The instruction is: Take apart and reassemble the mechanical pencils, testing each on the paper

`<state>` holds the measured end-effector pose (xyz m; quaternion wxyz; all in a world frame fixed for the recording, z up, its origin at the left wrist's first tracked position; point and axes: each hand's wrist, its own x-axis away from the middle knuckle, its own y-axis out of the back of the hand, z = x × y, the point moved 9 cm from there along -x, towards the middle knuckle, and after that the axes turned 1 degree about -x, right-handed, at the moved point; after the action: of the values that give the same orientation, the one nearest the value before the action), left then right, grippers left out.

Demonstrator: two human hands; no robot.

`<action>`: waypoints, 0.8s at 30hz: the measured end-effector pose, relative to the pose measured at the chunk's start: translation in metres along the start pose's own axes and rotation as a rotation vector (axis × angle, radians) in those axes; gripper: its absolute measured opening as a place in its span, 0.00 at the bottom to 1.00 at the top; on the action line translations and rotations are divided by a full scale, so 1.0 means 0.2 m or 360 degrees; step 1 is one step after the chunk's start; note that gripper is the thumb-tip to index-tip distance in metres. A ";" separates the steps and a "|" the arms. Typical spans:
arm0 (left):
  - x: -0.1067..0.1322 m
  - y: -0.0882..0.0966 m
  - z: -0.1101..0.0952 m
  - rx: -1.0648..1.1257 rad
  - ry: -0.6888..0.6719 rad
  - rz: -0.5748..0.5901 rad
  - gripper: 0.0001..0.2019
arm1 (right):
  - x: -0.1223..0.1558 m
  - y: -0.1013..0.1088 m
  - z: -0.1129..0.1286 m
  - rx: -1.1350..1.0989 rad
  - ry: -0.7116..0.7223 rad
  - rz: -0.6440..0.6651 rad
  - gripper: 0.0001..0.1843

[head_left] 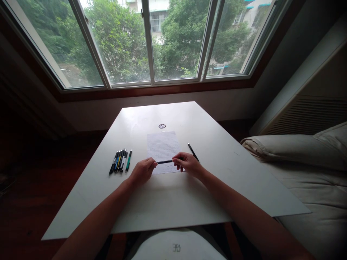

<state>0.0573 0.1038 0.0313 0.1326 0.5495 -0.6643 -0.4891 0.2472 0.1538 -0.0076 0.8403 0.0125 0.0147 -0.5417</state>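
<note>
Both my hands hold one dark pen [165,161] level above the lower edge of a handwritten sheet of paper [163,146]. My left hand [143,170] pinches the pen's left end, fingers closed. My right hand [187,164] pinches its right end, fingers closed too. The paper lies on a white table [173,202] in front of me.
A row of several pens [120,161] lies left of the paper. One black pen [193,151] lies alone to the paper's right. A small round dark mark [162,126] sits beyond the paper. A bed with white bedding [306,159] borders the table's right side; windows stand beyond.
</note>
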 end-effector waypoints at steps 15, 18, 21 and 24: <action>0.02 -0.06 0.01 0.0228 0.0102 0.0082 0.24 | 0.12 -0.06 0.18 0.1007 0.0654 0.0104 0.05; 0.02 -0.08 0.02 0.0274 0.0132 0.0048 0.26 | 0.13 -0.09 0.20 0.1087 0.0750 0.0109 0.05; 0.01 -0.06 0.02 0.0307 0.0137 0.0003 0.28 | 0.13 -0.10 0.24 0.1095 0.0832 0.0091 0.11; 0.00 0.00 0.03 0.0324 0.0117 -0.0101 0.18 | 0.13 -0.11 0.27 0.1112 0.0904 0.0065 0.14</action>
<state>0.0526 0.1067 0.0277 0.0847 0.5983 -0.6876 -0.4025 0.2384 0.1185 0.0443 0.7589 0.4439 0.0607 -0.4726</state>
